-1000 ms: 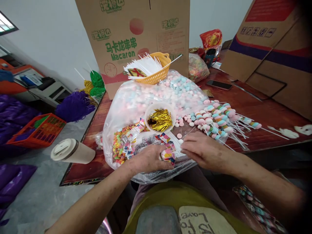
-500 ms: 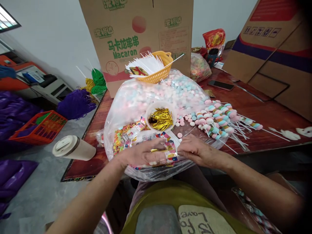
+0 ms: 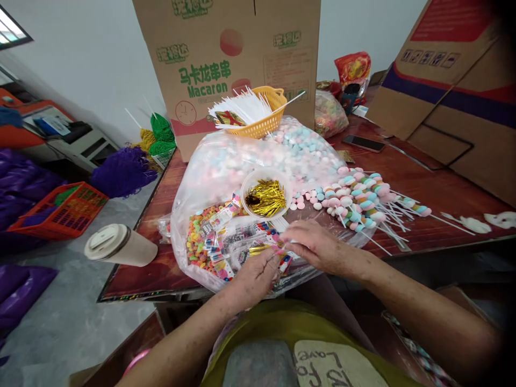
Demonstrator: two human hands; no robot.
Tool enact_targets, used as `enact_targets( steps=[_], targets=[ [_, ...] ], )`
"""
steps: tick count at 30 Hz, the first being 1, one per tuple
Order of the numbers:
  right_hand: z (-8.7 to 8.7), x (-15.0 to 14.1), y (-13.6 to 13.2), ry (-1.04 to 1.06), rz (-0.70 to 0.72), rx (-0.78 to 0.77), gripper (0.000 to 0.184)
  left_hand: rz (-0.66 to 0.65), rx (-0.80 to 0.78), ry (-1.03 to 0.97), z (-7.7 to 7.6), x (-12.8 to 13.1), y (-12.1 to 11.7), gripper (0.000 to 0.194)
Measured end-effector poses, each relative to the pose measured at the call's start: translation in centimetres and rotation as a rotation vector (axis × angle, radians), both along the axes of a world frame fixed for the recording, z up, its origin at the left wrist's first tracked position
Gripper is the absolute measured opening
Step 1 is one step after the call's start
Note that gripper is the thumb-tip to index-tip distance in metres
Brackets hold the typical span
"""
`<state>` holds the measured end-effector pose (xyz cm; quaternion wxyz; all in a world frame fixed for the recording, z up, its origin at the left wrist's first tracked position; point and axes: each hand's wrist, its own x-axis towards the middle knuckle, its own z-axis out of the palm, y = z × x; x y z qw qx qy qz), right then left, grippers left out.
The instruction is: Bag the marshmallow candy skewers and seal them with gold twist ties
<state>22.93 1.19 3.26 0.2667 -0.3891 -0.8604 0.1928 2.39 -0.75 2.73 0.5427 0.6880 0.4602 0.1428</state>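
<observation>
My left hand [image 3: 258, 271] is closed at the near edge of a pile of printed clear plastic wrappers [image 3: 242, 236], its fingers around a printed wrapper [image 3: 285, 263]. Close against it, my right hand [image 3: 316, 244] pinches with thumb and forefinger. What lies between those fingertips is too small to make out. Gold twist ties [image 3: 258, 250] lie on the pile beside my left fingers. Just beyond the hands stands a round clear tub [image 3: 246, 185] of more gold ties [image 3: 268, 198]. Ring-shaped gummy candies [image 3: 195, 239] show left of the wrappers.
A big plastic bag of pastel marshmallows [image 3: 217, 156] spreads behind the tub. Marshmallow skewers [image 3: 363, 196] are heaped at right. A yellow basket [image 3: 262, 129] of white sticks rests before a cardboard box [image 3: 242, 32]. A lidded cup [image 3: 124, 244] stands left, a phone [image 3: 364, 143] lies right.
My left hand has drawn nearer and to the right, uncovering more of the wrappers, and its fingers have curled in. My right hand has shifted slightly left, towards it.
</observation>
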Motion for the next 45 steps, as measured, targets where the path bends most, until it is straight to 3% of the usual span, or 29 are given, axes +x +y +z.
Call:
enact_targets(
  steps=[3,5,7,9,14,16,17,21,23,25,28,31,34,37,40,42,45],
  targets=[
    [-1.1,-0.9,-0.6,0.313,-0.173,-0.317,0.031,0.120,0.169,0.063,-0.7,0.1,0.2,0.040],
    [-2.3,-2.2,-1.3,0.453,-0.154,-0.564,0.027,0.112,0.285,0.174,-1.2,0.2,0.4,0.038],
    [-3.5,-3.8,-2.1,0.532,-0.155,-0.707,0.025,0.091,0.334,0.298,-1.6,0.3,0.4,0.036],
    [-4.3,-5.1,-2.8,0.589,-0.223,-0.770,0.028,0.066,0.290,0.292,-2.0,0.2,0.3,0.038],
    [-5.1,-6.1,-3.3,0.685,-0.275,-0.886,0.025,-0.199,0.053,-0.078,-2.1,-0.3,0.3,0.045],
    [-5.1,-6.0,-3.3,0.541,-0.268,-0.753,0.023,-0.246,0.062,-0.053,-1.9,-0.6,0.5,0.041],
    [-5.1,-5.9,-3.2,0.420,-0.263,-0.598,0.023,-0.249,0.086,-0.015,-1.8,-0.7,0.7,0.039],
    [-4.6,-4.9,-3.2,0.000,-0.285,0.295,0.019,-0.205,0.126,0.135,-1.5,-0.9,1.3,0.033],
    [-4.2,-4.3,-3.1,-0.128,-0.211,0.552,0.022,-0.191,0.023,0.151,-1.4,-1.0,1.5,0.031],
    [-3.8,-3.7,-2.9,-0.254,-0.021,0.618,0.032,-0.193,-0.084,0.136,-1.3,-1.1,1.8,0.027],
    [-3.7,-3.1,-2.5,-0.389,0.210,0.550,0.032,-0.304,-0.152,0.078,-1.2,-1.1,2.2,0.026],
    [-4.2,-2.7,-2.2,-0.444,0.253,0.493,0.023,-0.474,-0.153,0.030,-1.3,-1.0,2.6,0.030],
    [-4.7,-3.0,-2.3,-0.405,0.231,0.273,0.015,-0.561,0.082,0.192,-1.2,-0.7,2.7,0.024],
    [-4.7,-3.6,-2.4,-0.215,0.099,-0.231,0.019,-0.501,0.608,0.453,-0.9,-0.9,2.4,0.014],
    [-3.7,-3.7,-0.8,-0.082,0.075,-0.627,0.026,-0.407,0.993,0.417,-1.2,-1.8,2.1,0.016],
    [-2.7,-3.4,1.7,-0.117,0.060,-0.617,0.031,-0.243,0.996,0.243,-2.0,-2.6,2.2,0.018],
    [-1.6,-3.2,7.0,-0.275,-0.133,-0.295,0.035,0.249,0.608,-0.097,-3.6,-3.2,2.7,0.017]
  ],
)
